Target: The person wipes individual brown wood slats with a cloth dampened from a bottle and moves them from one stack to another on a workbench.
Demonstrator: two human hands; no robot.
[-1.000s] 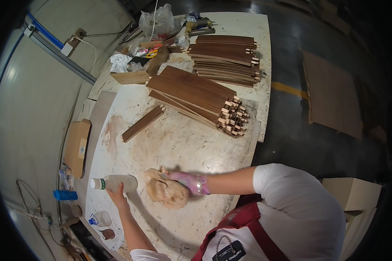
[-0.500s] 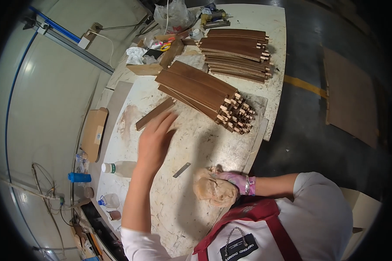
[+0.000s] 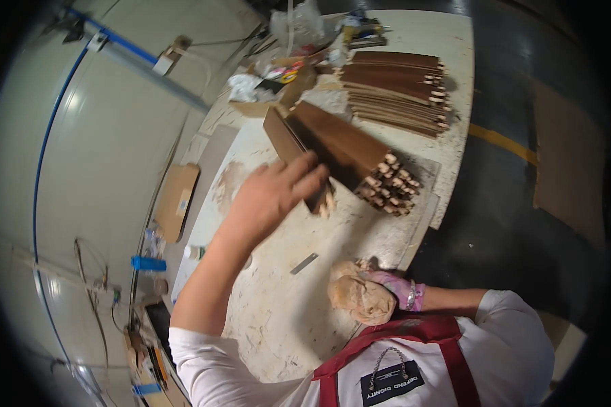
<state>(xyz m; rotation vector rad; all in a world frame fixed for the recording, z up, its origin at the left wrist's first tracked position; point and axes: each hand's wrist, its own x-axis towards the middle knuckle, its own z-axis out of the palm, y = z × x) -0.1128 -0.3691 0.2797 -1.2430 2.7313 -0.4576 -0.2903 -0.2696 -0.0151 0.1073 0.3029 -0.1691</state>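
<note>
My bare left hand [image 3: 275, 197] reaches over the table, its fingers curled over a dark brown wooden board [image 3: 278, 134] with pale dowels at its near end. The board stands tilted close against the left side of a stack of similar boards [image 3: 339, 139]. Blur softens the fingertips, and the hand covers part of the board. At the table's near right edge, my right hand [image 3: 389, 283], in a pink patterned glove, holds a crumpled beige cloth [image 3: 361, 298]. Most of its fingers are hidden by the cloth. A small flat metal blade [image 3: 304, 263] lies between my hands.
A second stack of boards [image 3: 394, 91] lies at the far right. Behind are an open cardboard box [image 3: 258, 107] of odds and ends, a plastic bag [image 3: 299, 27] and a nail gun [image 3: 363, 32]. A blue-capped container [image 3: 148, 263] stands at the left.
My left hand has moved right and closed on a board beside the stack. The separate narrow board no longer lies at the left. My view has shifted slightly; the right hand keeps the cloth.
</note>
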